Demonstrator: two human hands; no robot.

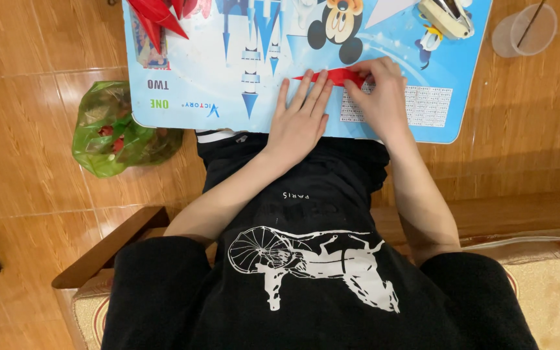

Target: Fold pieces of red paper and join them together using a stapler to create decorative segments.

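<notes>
Home: tiled floor [27, 84], child's cartoon lap desk [228, 71], cushioned wooden seat [552, 291].

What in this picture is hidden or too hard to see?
Head view:
- Red paper: mostly covered by the left hand and right hand, so its shape is unclear.
- Red folded pieces: cut off by the top edge.
- Stapler and plastic cup: partly cut off at the top.
- Green bag: its contents are blurred by the plastic, and the blue board covers one side.
</notes>
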